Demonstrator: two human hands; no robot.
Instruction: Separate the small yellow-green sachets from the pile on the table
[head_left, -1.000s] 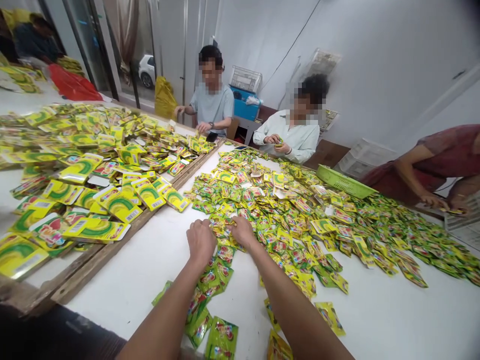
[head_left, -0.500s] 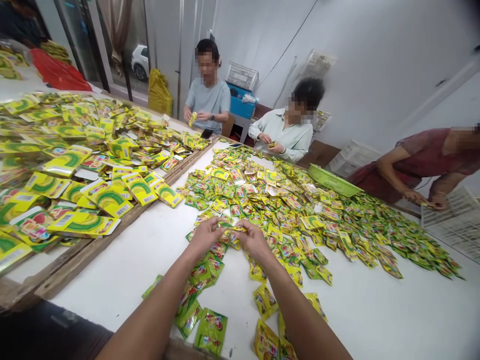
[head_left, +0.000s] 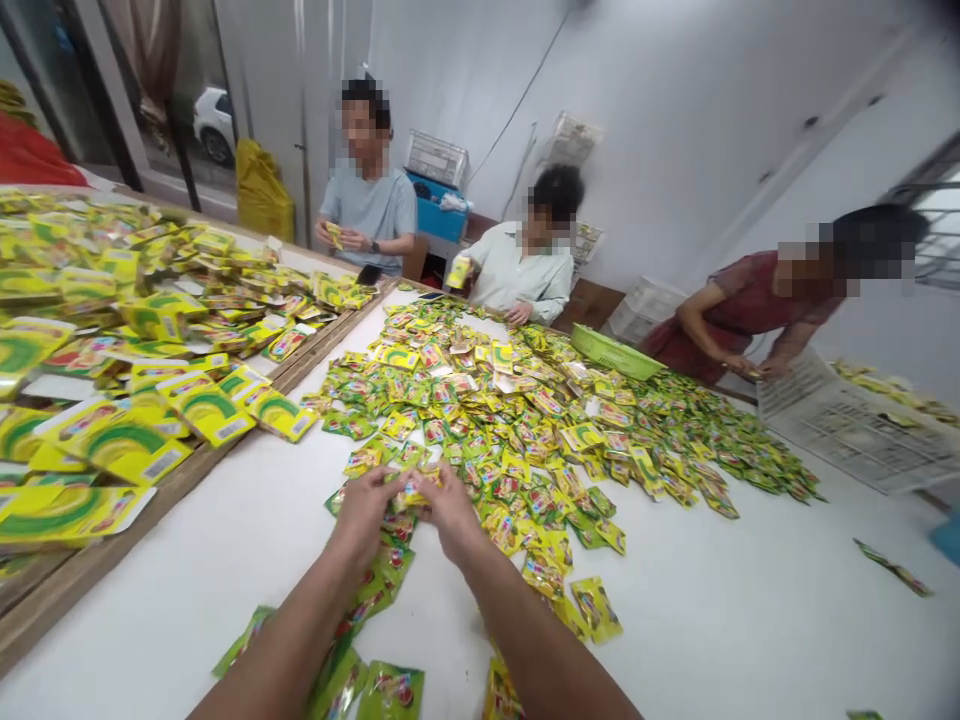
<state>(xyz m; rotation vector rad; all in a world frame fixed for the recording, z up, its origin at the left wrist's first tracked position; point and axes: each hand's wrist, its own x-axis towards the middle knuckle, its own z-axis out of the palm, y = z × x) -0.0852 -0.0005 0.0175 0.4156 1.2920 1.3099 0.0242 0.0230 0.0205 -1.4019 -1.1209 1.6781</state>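
My left hand [head_left: 366, 512] and my right hand [head_left: 453, 515] meet over the table, fingers pinched on a small yellow printed packet [head_left: 415, 489]. Fingers cover both its ends, so I cannot tell whether it is sealed. Beyond my hands spreads a heap of small green and yellow sachets [head_left: 517, 465]. Under and beside my left forearm lie green sachets [head_left: 391, 692]. To the right of my right forearm, a yellow sachet [head_left: 597, 609] lies flat on the white tabletop [head_left: 720, 610].
Yellow-green cartons [head_left: 210, 412] pile up left of a wooden rail [head_left: 169, 505]. A green basket [head_left: 616, 352] stands at the heap's far edge. Three people [head_left: 373, 205] work across the table. At the right is a white crate [head_left: 855, 425] with packets near it.
The view has swung to the right. The packet between my hands now shows more of its printed face. Across the table, the person in the pale shirt has lifted a yellow carton in one hand.
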